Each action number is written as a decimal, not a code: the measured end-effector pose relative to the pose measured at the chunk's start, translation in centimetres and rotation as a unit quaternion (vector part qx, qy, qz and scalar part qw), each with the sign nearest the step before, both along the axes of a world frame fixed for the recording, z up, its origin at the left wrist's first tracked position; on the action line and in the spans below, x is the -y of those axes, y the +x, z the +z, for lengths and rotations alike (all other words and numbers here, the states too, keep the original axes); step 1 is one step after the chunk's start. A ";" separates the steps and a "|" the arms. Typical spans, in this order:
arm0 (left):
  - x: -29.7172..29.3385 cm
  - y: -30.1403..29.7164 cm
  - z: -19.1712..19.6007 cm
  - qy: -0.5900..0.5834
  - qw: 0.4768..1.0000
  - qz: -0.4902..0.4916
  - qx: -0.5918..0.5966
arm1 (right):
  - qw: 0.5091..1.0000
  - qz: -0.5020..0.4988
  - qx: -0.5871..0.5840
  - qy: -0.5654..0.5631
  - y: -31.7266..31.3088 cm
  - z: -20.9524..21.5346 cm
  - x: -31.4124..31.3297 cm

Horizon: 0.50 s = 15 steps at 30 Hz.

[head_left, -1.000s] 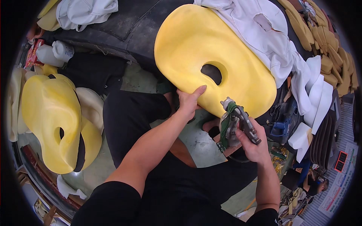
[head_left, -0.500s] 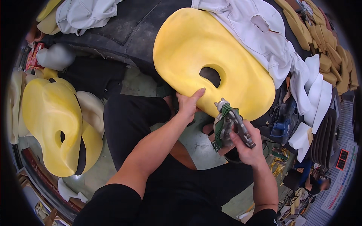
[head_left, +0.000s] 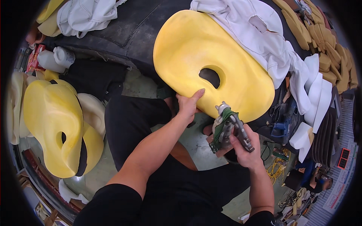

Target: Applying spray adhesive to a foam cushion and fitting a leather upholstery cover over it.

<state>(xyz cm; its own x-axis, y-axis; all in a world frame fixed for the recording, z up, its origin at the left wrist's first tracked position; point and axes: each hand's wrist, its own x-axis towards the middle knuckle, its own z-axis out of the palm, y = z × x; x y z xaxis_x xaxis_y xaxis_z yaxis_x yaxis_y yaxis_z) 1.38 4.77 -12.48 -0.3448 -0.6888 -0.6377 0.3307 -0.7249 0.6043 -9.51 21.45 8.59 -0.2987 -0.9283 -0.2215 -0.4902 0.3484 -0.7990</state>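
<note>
A large yellow moulded foam cushion (head_left: 241,60) with an oval hole through it lies on a dark padded work surface (head_left: 141,41). My left hand (head_left: 186,105) grips its near edge, thumb on top beside the hole and fingers underneath. In my right hand (head_left: 248,148) is a metal spray gun (head_left: 235,124), partly wrapped in green material. Its nozzle points toward the cushion's near edge, a short way to the right of my left hand. A white leather-like cover (head_left: 247,30) lies along the cushion's far right side.
More yellow foam cushions (head_left: 52,120) are stacked at the left, near white plastic containers (head_left: 64,57). Right of the work surface are a blue tool (head_left: 279,130), white foam pieces (head_left: 316,90) and tan foam pieces (head_left: 326,49). Another person (head_left: 316,184) is far off at lower right.
My right hand and the spray gun have shifted very slightly. The left hand keeps its hold on the cushion, which stays in place. The view has moved a little.
</note>
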 end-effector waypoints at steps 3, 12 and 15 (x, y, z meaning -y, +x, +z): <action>0.2 0.1 -0.6 0.001 1.000 -0.024 -0.020 | 0.997 -0.068 0.018 -0.011 0.4 -0.9 -0.3; 0.1 0.0 -0.1 -0.001 1.000 -0.013 -0.004 | 0.999 0.011 0.019 -0.032 1.0 0.4 1.5; 0.1 -0.2 -0.7 -0.012 1.000 -0.008 -0.011 | 0.999 -0.002 0.002 -0.042 1.0 -0.6 1.2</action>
